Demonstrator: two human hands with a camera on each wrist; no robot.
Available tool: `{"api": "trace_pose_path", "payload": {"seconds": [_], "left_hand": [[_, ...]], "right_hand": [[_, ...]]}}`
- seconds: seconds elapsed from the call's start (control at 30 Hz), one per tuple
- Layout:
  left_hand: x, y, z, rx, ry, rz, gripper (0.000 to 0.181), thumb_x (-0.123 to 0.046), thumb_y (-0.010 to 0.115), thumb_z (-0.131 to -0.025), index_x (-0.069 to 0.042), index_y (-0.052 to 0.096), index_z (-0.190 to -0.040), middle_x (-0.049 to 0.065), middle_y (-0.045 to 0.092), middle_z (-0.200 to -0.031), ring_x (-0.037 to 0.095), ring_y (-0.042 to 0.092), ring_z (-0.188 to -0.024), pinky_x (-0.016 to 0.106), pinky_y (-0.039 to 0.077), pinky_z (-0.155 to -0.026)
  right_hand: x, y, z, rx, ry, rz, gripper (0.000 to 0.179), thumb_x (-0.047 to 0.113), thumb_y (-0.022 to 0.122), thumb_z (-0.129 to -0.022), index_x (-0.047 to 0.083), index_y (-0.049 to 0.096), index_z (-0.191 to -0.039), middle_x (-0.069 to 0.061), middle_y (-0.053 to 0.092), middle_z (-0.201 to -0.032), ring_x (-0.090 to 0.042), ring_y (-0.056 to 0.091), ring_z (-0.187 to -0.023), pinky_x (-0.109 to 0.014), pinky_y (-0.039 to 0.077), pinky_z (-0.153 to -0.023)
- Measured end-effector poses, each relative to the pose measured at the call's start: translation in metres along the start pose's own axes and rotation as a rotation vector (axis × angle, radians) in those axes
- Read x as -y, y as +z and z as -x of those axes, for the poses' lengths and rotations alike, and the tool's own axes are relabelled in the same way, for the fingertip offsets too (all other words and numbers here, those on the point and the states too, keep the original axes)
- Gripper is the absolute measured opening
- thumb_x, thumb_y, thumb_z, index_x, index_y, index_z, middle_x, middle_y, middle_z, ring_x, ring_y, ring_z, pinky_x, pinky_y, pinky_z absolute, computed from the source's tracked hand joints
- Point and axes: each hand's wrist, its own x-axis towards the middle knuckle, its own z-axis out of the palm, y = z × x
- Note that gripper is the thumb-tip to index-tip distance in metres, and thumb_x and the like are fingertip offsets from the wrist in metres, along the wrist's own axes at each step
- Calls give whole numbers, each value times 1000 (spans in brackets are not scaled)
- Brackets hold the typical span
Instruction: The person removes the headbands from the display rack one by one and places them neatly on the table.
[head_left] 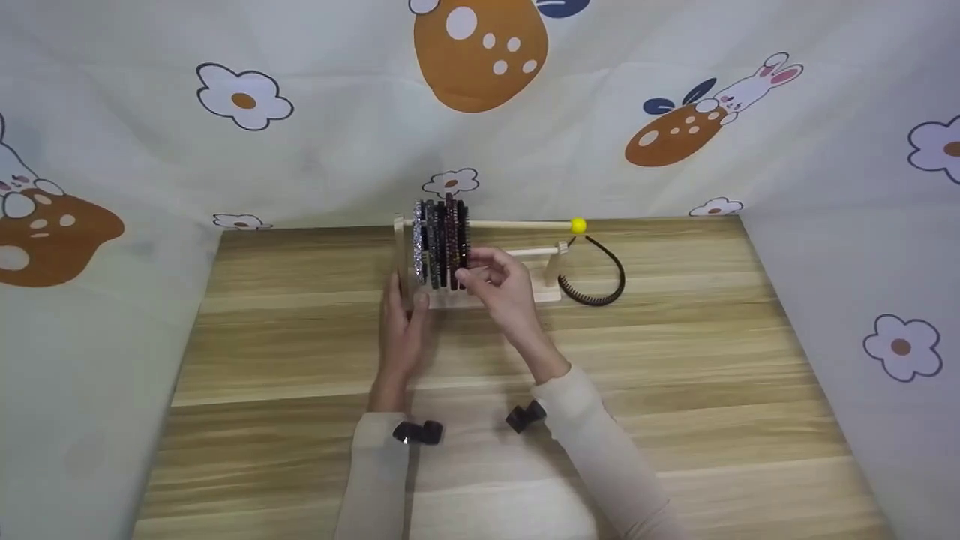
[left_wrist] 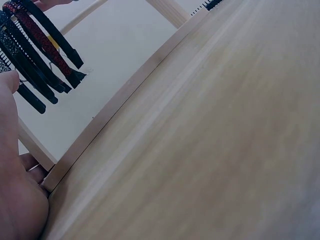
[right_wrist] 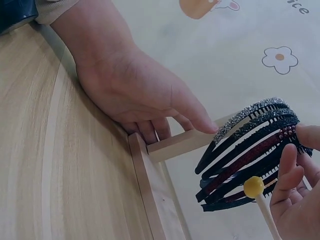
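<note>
A wooden headband stand (head_left: 546,296) stands at the back of the table. Several dark and glittery headbands (head_left: 442,244) hang bunched near its left end, silver, black and dark red among them. My left hand (head_left: 403,334) holds the left upright, thumb in front and fingers reaching around behind it, as the right wrist view shows. On the right of the bunch, my right hand (head_left: 510,292) pinches a headband between thumb and fingers. A yellow ball (right_wrist: 254,187) caps the stand's upper rod.
A black toothed headband (head_left: 619,279) is at the stand's right end, by the tip of the lower rod (head_left: 536,252). Behind the table (head_left: 300,345) hangs a printed cloth (head_left: 337,150), which also runs along both sides.
</note>
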Motion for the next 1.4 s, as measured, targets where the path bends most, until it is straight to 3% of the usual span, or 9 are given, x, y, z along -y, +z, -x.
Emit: {"api": "trace_pose_path", "payload": {"seconds": [0.27,0.7,0.97,1.13,1.4], "left_hand": [[0,0,0,1,9,-19,88,-57,51,-114,-1,21,-175,30,27,-177,53,36,-157,72,32,-127],[2,0,1,10,-6,-22,92,-61,50,-114,-1,18,-176,28,23,-179,53,34,-159,72,31,-128],[0,0,2,2,-18,-11,82,-43,53,-115,0,18,-176,28,20,-180,51,25,-164,69,21,-133],[-1,1,1,-5,-13,-25,77,-33,54,-115,0,19,-175,29,24,-179,53,31,-161,71,25,-131],[-1,1,1,-4,-1,-25,77,-33,55,-115,-3,20,-176,30,29,-176,55,41,-154,75,32,-126]], "right_hand": [[3,-2,0,-10,-12,17,26,-4,82,-95,-7,74,-119,-7,78,-101,-11,68,-76,-31,65,-74],[1,-5,-1,-30,-27,-30,23,-10,77,-96,-10,72,-119,-11,76,-102,-11,68,-76,-21,59,-66],[5,-9,0,-55,-14,-45,21,-6,77,-100,-8,71,-120,-11,74,-101,-11,64,-73,-18,49,-57],[7,-10,0,-68,-25,-62,21,-7,75,-100,-9,70,-120,-7,72,-99,-9,60,-71,-19,48,-57],[14,-14,-2,-83,-45,-74,22,-7,74,-100,-8,71,-121,-9,73,-99,-12,61,-70,-20,50,-58]]}}
